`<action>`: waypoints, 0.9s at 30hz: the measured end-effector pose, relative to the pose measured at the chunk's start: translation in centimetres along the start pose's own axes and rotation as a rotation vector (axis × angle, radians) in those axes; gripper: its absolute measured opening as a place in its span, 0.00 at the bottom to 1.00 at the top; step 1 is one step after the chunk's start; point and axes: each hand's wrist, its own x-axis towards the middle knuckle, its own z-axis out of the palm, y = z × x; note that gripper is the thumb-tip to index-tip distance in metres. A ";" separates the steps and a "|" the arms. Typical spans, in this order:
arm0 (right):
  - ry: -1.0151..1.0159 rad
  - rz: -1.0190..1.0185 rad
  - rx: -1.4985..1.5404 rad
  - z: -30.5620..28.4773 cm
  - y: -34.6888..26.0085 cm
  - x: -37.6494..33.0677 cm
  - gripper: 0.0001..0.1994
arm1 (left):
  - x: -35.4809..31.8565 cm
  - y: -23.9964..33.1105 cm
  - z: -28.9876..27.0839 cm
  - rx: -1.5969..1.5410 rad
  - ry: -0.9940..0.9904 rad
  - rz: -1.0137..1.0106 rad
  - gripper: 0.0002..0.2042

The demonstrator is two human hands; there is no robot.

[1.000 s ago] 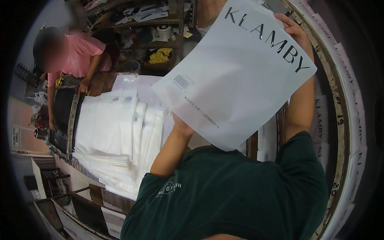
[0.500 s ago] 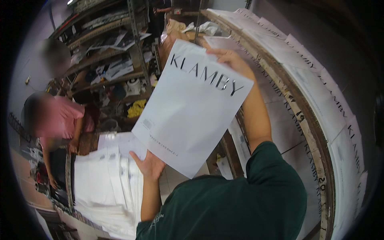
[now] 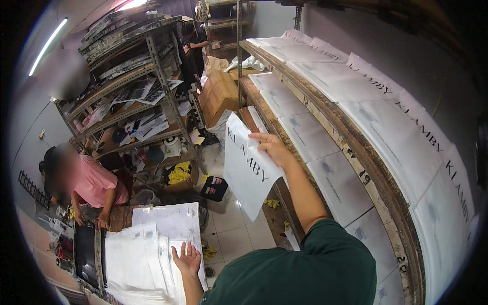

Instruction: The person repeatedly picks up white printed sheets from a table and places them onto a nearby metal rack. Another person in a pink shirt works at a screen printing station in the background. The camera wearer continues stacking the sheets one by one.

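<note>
A flat white bag, seemingly plastic (image 3: pixel 249 175), with dark lettering across its upper part hangs over the aisle. Pinched at the top edge, it is held by my right hand (image 3: pixel 272 150), whose arm reaches out toward the shelves. My left hand (image 3: pixel 188 260) is open, palm up and fingers spread, with nothing in it. It hovers at the right side of a pile of similar white bags (image 3: pixel 134 259), which lies partly over a pale board (image 3: pixel 188 213) on the worktable. Whether the left hand touches the pile I cannot tell.
Curved on my right, a wooden rack (image 3: pixel 351 155) carries rows of white bags (image 3: pixel 338 188) on several levels. A person in a pink shirt (image 3: pixel 99 180) works at the table's far left. Beyond stand a cluttered metal shelf (image 3: pixel 157 71), a cardboard box (image 3: pixel 218 96) and a dark cap (image 3: pixel 214 188).
My right hand has carried the bag farther out and away from my body, toward the rack. My left hand has come lower beside the pile. The view has shifted upward.
</note>
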 end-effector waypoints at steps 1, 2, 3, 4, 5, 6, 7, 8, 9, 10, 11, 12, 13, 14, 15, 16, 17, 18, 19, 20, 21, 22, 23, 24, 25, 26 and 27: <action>-0.004 0.001 0.008 0.0 1.8 0.2 0.23 | -0.2 0.0 0.3 0.004 0.003 0.011 0.28; 0.012 0.009 0.049 -0.5 3.4 0.1 0.24 | -0.2 -0.1 0.9 0.014 -0.004 0.014 0.27; 0.044 0.021 0.046 -1.0 4.9 -0.1 0.24 | -0.3 -0.2 1.2 0.017 -0.009 0.014 0.27; 0.079 0.031 0.045 -1.5 6.0 -0.3 0.25 | -0.3 -0.3 1.7 0.022 -0.015 0.013 0.26; 0.115 0.038 0.040 -2.1 7.1 -0.5 0.25 | -0.3 -0.5 2.1 0.027 -0.026 0.011 0.26; 0.135 0.054 0.039 -2.9 8.0 -0.6 0.26 | -0.3 -0.6 2.3 0.027 -0.026 0.008 0.26; 0.156 0.071 0.001 -3.2 8.6 -0.7 0.26 | -0.3 -0.7 2.1 0.025 -0.020 0.008 0.26; 0.175 0.087 -0.037 -3.6 9.2 -0.7 0.26 | -0.4 -0.6 2.0 0.022 -0.014 0.008 0.26; 0.194 0.103 -0.075 -4.0 9.7 -0.7 0.26 | -0.2 -0.5 1.9 0.022 -0.016 0.016 0.26; 0.198 0.109 -0.078 -3.9 10.1 -0.7 0.25 | -0.3 -0.4 1.3 0.015 -0.007 0.027 0.27; 0.200 0.116 -0.080 -3.9 10.4 -0.5 0.25 | -0.5 -0.3 0.7 0.006 0.004 0.041 0.27; 0.197 0.123 -0.082 -3.8 10.6 -0.3 0.24 | -0.4 0.0 0.3 0.014 0.003 0.049 0.28; 0.180 0.102 -0.122 -3.2 10.8 -0.1 0.24 | -0.8 0.0 -0.1 0.000 0.021 0.065 0.28; 0.183 0.106 -0.230 -2.8 10.8 -0.2 0.25 | -1.0 0.2 -0.4 -0.017 0.042 0.087 0.28; 0.174 0.097 -0.235 -2.5 10.9 -0.3 0.26 | -0.8 0.2 -1.1 -0.051 0.040 0.095 0.28; 0.147 0.059 -0.203 -2.8 11.7 -0.1 0.27 | -0.6 0.3 -1.7 -0.084 0.014 0.090 0.28; 0.142 0.106 -0.147 -3.4 12.3 -0.1 0.27 | -0.3 0.1 -2.0 -0.081 0.008 0.091 0.27; 0.130 0.162 -0.178 -2.2 11.1 -0.5 0.28 | -0.4 -0.1 -2.0 -0.083 0.009 0.097 0.26; 0.165 0.128 -0.214 -2.5 11.5 -0.6 0.27 | -0.8 -0.3 -1.3 -0.078 0.015 0.098 0.26; 0.128 0.117 -0.220 -3.1 12.0 -0.7 0.28 | -0.8 -0.3 -1.3 -0.081 0.014 0.097 0.27; 0.141 0.119 -0.258 -2.7 11.9 -0.8 0.28 | -1.1 -0.2 -1.3 -0.077 0.014 0.106 0.27; 0.125 0.147 -0.248 -4.2 13.1 -0.2 0.29 | -1.2 -0.1 -1.3 -0.061 0.004 0.106 0.28; 0.130 0.224 -0.196 -3.1 12.9 -0.4 0.30 | -1.3 0.0 -1.8 -0.081 0.023 0.121 0.28; 0.096 0.199 -0.196 -2.9 12.8 -0.5 0.29 | -1.5 0.1 -2.1 -0.086 0.026 0.122 0.28; 0.035 0.183 -0.118 -3.7 12.9 -0.2 0.30 | -1.8 0.0 -1.9 -0.101 0.044 0.134 0.28; 0.056 0.233 -0.156 -2.3 13.2 0.1 0.29 | -2.4 0.3 -2.8 -0.121 0.073 0.153 0.29; 0.035 0.243 -0.139 -1.8 13.8 0.8 0.29 | -2.7 0.5 -3.2 -0.133 0.085 0.159 0.29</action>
